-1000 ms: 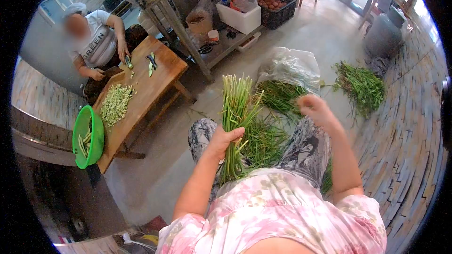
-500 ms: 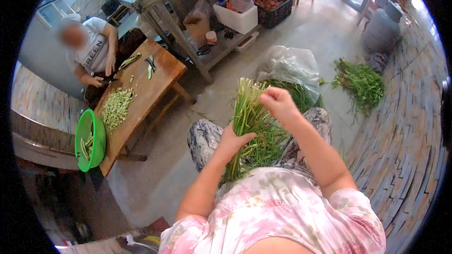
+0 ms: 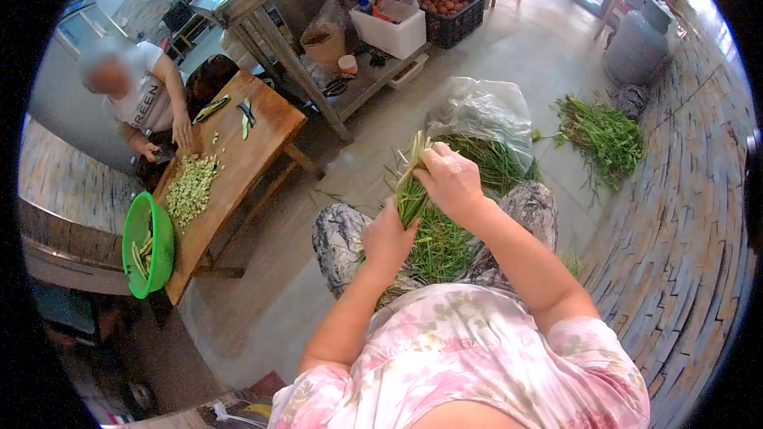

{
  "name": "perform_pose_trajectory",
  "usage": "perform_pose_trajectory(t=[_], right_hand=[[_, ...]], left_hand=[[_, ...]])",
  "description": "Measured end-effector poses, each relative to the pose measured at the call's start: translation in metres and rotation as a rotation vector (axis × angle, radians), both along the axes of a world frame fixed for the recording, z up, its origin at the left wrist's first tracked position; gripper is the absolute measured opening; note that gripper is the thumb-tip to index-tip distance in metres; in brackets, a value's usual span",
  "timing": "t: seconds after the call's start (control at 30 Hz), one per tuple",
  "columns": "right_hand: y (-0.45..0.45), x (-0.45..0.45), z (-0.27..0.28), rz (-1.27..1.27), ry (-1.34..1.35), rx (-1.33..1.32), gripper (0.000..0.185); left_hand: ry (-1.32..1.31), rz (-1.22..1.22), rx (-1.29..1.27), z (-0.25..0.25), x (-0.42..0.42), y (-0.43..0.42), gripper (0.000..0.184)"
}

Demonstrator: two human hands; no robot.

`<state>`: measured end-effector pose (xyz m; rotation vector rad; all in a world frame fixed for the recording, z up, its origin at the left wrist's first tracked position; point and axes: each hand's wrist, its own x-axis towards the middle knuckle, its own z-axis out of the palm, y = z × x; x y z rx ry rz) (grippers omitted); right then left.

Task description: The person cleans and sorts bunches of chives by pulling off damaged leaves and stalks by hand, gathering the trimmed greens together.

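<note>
In front of my lap, my left hand (image 3: 388, 240) is wrapped round a bunch of chives (image 3: 411, 192), long thin green stalks with pale ends pointing up and away from me. My right hand (image 3: 450, 183) is closed on the upper, pale end of the same bunch, its fingers partly hiding the stalks. Below both hands, between my knees, lies a heap of loose green stalks (image 3: 439, 248). Just beyond my right hand, a clear plastic bag (image 3: 485, 111) lies open on the floor with more long greens (image 3: 497, 160) in it.
A leafy green pile (image 3: 600, 139) lies on the floor at right, near a grey gas cylinder (image 3: 636, 46). At left, a person (image 3: 155, 95) holds a knife at a low wooden table (image 3: 238, 163) bearing chopped pale-green vegetable pieces (image 3: 191, 189). A green basket (image 3: 163, 246) stands at its near end.
My right hand has moved down and left onto the bunch's pale ends. The bunch now stands lower and tilts more, its lower part hidden by my left hand. The other person's hands have shifted slightly.
</note>
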<state>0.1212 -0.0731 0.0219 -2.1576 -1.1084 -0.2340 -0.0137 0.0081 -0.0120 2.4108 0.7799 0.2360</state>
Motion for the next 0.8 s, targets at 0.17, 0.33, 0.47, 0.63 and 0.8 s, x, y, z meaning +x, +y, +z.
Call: perform_pose_trajectory(t=[0.17,0.33,0.47,0.63,0.8], right_hand=[[-0.005,0.031,-0.013,-0.095,0.41,0.275,0.008],[-0.046,0.08,0.0,-0.127,0.71,0.757,0.008],[-0.074,0.087,0.015,-0.034,0.866,1.133,0.006],[-0.091,0.081,0.006,0.042,1.043,1.173,0.006],[-0.107,0.086,0.012,0.058,1.002,1.148,0.007]], left_hand=[[-0.003,-0.003,0.021,-0.001,-0.005,0.002,0.048],[-0.126,-0.017,-0.198,-0.017,-0.005,0.014,0.046],[-0.254,0.111,-0.611,-0.012,-0.009,0.027,0.044],[-0.392,0.303,-0.84,-0.024,-0.014,0.046,0.042],[-0.615,0.661,-0.965,-0.035,-0.039,0.086,0.026]])
